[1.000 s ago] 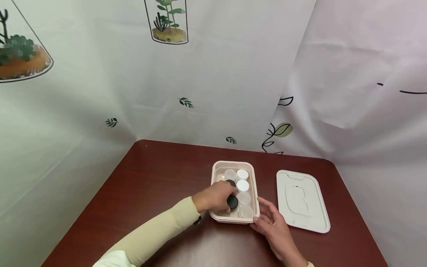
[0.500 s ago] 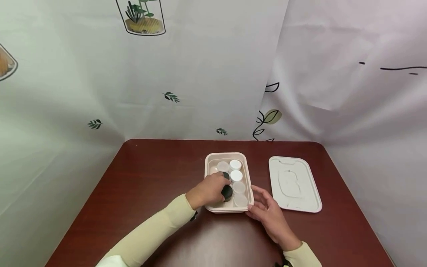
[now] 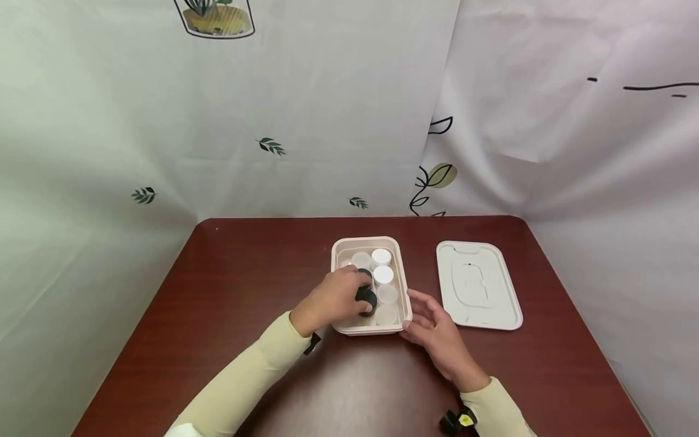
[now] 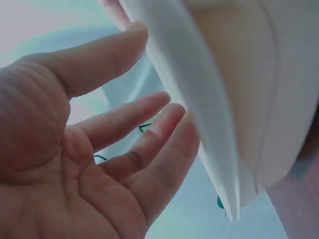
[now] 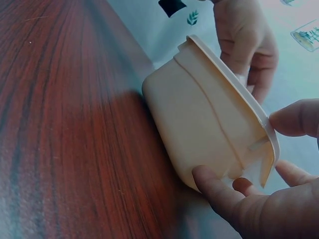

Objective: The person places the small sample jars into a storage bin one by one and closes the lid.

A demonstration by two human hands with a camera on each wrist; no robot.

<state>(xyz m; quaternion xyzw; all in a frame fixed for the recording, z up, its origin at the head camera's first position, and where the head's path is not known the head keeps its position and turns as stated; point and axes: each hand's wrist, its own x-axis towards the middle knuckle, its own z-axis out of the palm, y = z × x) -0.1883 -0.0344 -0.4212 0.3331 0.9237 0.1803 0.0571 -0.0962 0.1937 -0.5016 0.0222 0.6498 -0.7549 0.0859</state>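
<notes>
A beige plastic box stands on the table with small round jars inside. Some jars have white tops, some look translucent, and two have black tops. My left hand reaches over the box's left side, thumb and fingers round the nearer black-topped jar. In the left wrist view that hand lies against the box wall, its grip hidden there. My right hand holds the near right corner of the box. In the right wrist view its thumb touches the rim, a finger on the wall below.
A white rectangular lid lies flat on the table to the right of the box. The dark red table ends at a printed fabric backdrop behind and at both sides.
The head view has shifted, so the whole scene sits higher and further left in the picture. Both hands keep their places at the box, and the jars stay where they were.
</notes>
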